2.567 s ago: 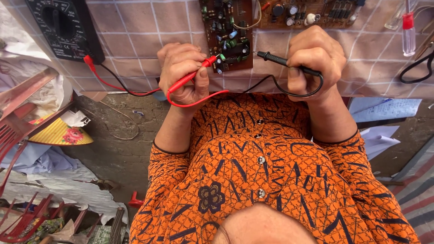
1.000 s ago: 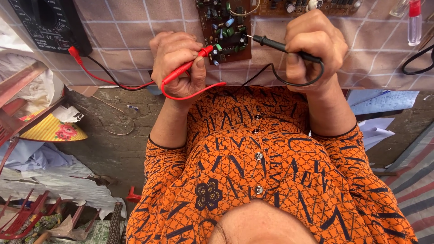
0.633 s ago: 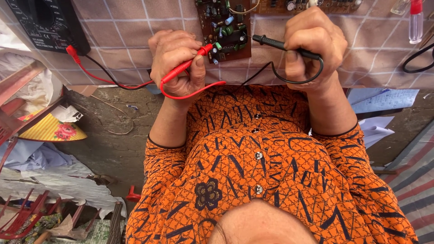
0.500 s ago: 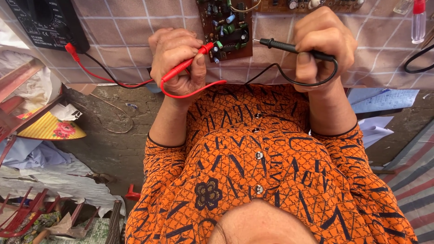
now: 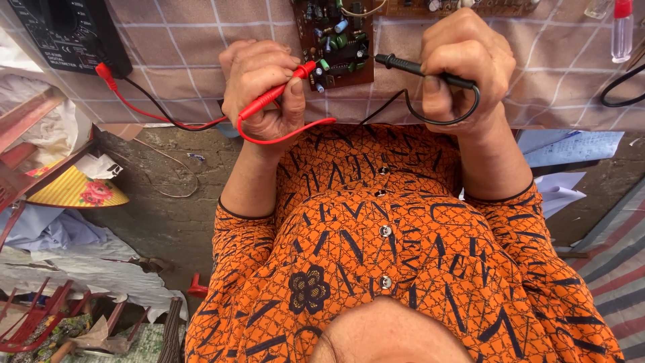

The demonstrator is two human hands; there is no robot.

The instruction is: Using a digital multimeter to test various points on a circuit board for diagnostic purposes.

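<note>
A red plastic test probe (image 5: 279, 94) is pinched in the left hand (image 5: 262, 84), its tip set on the brown circuit board crowded with small components (image 5: 336, 40), while a black plastic test probe (image 5: 420, 67) is clenched in the right hand (image 5: 463, 67) just right of the board, its tip apart from it. Probing of the board appears to be in hand, and the black tip would need placing on a contact. The board lies on a checked pinkish cloth (image 5: 188, 54), with a black multimeter (image 5: 67, 33) well to its left.
</note>
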